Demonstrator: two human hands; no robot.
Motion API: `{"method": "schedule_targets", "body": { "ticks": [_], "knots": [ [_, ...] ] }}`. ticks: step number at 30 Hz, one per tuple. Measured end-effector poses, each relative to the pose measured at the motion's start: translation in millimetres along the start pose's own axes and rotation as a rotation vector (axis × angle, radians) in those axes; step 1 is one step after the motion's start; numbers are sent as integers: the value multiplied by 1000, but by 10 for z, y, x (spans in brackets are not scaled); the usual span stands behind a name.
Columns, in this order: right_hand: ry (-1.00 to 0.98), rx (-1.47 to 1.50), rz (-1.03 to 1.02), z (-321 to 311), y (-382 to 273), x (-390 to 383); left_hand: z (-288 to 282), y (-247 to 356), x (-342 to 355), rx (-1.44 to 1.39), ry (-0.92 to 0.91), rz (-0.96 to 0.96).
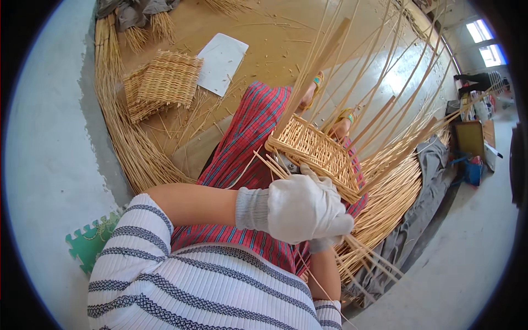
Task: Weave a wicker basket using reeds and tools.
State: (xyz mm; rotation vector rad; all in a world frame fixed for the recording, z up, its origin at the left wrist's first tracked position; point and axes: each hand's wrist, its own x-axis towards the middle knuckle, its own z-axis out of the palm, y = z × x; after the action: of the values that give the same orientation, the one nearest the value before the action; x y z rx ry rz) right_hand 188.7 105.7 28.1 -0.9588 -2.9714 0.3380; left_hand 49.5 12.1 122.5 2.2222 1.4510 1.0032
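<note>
My left hand (305, 209), in a white knitted glove, is closed over a bunch of pale reeds (374, 256) at the centre, its grip partly hidden. My right hand (324, 242) is mostly behind it; a gloved cuff shows, and its fingers cannot be made out. Just above my hands, a rectangular woven basket piece (308, 146) with long upright stakes (377, 118) and flat wooden sticks rests tilted over my red checked lap (239, 129). A small metal object (286, 162) lies at its near edge, partly covered.
Two woven panels (168, 77), a white board (220, 63) and reed scraps lie upper left. Long reed bundles (124, 146) flank me on both sides, with grey cloth (426, 187) at right. A green foam mat (91, 242) is at left. Another person (478, 82) is at far right.
</note>
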Motion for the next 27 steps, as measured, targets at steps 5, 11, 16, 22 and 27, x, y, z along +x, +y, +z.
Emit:
{"method": "schedule_targets", "body": {
  "ticks": [5,11,16,22,27],
  "knots": [
    [18,57,-42,215,58,-17,26,0,77,-73,-53,-230],
    [-40,74,-24,212,-29,19,-194,-384,95,-830,720,-167],
    [-243,58,120,-191,-164,44,-531,-522,-38,-906,751,-488],
    [-177,31,67,-248,-217,78,-454,-464,290,-954,616,-468],
    [-141,53,65,-132,-189,95,-428,-462,420,-1031,573,-591]
  ]
}}
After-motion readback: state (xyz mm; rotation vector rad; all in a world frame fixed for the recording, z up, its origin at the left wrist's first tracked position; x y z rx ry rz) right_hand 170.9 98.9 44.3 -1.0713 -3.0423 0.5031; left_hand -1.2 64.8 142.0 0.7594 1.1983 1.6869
